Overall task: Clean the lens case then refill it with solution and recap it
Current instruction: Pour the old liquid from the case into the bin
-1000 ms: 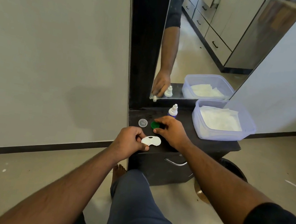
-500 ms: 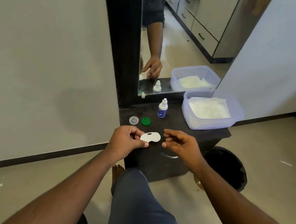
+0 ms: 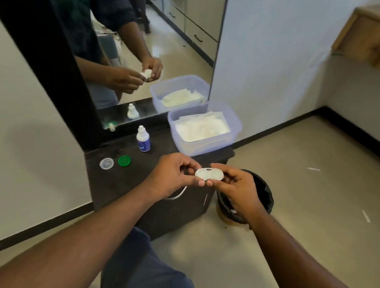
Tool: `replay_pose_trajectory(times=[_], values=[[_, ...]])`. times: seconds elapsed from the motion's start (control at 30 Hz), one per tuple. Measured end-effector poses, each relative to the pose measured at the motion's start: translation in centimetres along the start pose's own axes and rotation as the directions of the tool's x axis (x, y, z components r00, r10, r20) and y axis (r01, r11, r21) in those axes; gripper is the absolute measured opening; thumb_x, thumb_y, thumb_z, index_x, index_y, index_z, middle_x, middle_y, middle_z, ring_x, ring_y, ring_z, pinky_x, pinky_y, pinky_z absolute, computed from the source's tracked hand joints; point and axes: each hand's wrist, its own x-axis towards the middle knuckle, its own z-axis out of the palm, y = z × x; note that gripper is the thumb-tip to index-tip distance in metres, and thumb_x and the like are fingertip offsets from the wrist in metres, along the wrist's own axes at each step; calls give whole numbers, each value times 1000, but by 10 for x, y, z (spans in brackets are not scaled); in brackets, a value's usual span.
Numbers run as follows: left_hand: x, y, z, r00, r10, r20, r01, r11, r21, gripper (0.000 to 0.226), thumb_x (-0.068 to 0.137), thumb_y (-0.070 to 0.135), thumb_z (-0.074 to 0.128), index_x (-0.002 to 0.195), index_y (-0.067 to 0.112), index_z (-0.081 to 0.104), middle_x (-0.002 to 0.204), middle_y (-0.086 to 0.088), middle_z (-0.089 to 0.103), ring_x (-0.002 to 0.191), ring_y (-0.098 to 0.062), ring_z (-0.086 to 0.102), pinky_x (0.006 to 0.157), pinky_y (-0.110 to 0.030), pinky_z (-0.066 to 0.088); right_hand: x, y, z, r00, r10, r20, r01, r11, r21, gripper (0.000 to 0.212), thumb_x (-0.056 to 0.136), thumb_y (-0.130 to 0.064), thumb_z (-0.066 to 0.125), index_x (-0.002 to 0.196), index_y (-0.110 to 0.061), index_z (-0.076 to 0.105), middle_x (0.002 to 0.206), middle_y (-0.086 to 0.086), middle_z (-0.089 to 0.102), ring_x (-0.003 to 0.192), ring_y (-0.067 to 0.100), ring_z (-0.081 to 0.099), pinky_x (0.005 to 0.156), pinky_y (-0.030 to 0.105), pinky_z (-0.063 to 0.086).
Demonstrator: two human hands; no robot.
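Both hands hold the lens case in the air, past the front right corner of the dark surface and partly above the black bin. Your left hand pinches the case's left lobe between thumb and fingertips; your right hand pinches the right lobe the same way. The case is uncapped: the green cap and the clear cap lie side by side on the surface, well apart from your hands. The solution bottle stands upright behind them, near the mirror. The tub of white tissues sits at the back right.

Risks, as I judge them:
- The grip is fingertips only on a small, smooth case; if it slips, the case likely drops into the bin or onto the floor.
- The caps lie loose; a passing sleeve could knock them off the surface.
- Reaching past the bottle for a tissue could tip it.
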Motion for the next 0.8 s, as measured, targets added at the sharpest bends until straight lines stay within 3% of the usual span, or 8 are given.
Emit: replay_pose_trajectory(times=[0.07,0.13,0.27,0.4,0.5,0.6,0.8], values=[[14,6,12,998,61,2,-61,997,54,44,63,29,86,104,20,72,84,7,66,68,1,56,60,-10,44,1,6,-22,997,12,-73,-8,999,48,37,77,3,71,111,-9,65,99,-4,71,91,3,69,75,13,53],[30,13,27,988,154,31,-157,977,143,45,70,32,81,111,17,69,91,3,67,79,-6,60,71,-19,50,3,17,-47,988,30,-154,-21,998,62,38,77,-1,73,113,-8,66,102,0,73,95,8,69,85,24,55],[66,28,58,907,324,269,-409,831,378,38,87,30,65,120,13,65,114,-4,66,103,-15,59,90,-31,49,8,40,-88,958,70,-276,-44,994,101,33,76,-9,77,106,-18,69,104,1,72,102,19,67,92,40,53],[100,29,75,839,338,427,-525,711,469,40,93,28,55,131,14,55,133,-3,54,122,-16,48,102,-28,38,15,58,-108,924,129,-360,-61,979,195,33,75,5,73,104,-9,67,98,7,73,94,20,69,91,40,53],[114,11,76,794,360,491,-594,635,494,40,94,21,54,132,9,54,135,-6,53,126,-20,45,107,-29,30,23,75,-118,901,165,-402,-78,972,224,34,75,9,72,103,-11,68,96,5,74,93,20,69,86,33,54],[115,-7,80,768,434,471,-638,590,495,40,92,17,57,131,6,55,136,-8,54,129,-24,46,109,-26,25,31,90,-126,882,208,-423,-105,961,255,36,76,10,70,105,-12,67,94,1,75,91,16,70,78,23,55],[126,-16,87,711,590,383,-693,494,525,35,83,19,62,116,6,67,120,-7,66,115,-21,61,99,-31,33,60,121,-141,855,239,-461,-176,969,176,33,75,5,73,106,-5,67,93,10,74,88,23,70,82,34,56]])
